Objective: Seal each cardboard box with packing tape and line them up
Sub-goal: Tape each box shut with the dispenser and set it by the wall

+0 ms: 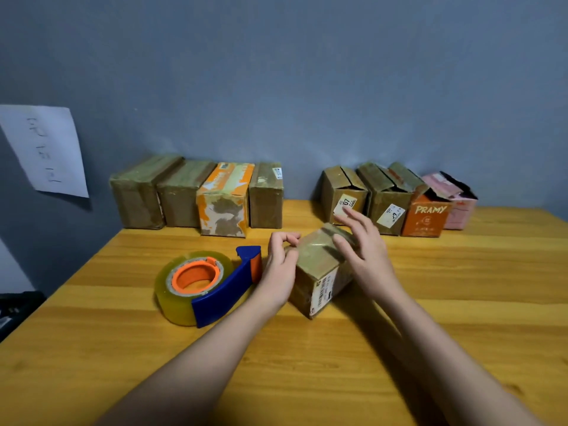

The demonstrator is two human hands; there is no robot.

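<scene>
A small brown cardboard box (316,265) with a barcode label stands mid-table, its top glossy with tape. My left hand (281,269) holds its left side with curled fingers at the top edge. My right hand (365,250) lies on the box's top and right side with straight fingers. A tape dispenser (203,285), blue with an orange core and a clear roll, lies flat just left of my left hand. Along the wall, several taped boxes (196,195) stand in a row at the left. At the right, several boxes (396,201) stand with flaps open.
The wooden table (461,287) runs up to a grey wall. A white sheet of paper (46,152) hangs on the wall at the left. A dark object (15,309) sits beyond the table's left edge.
</scene>
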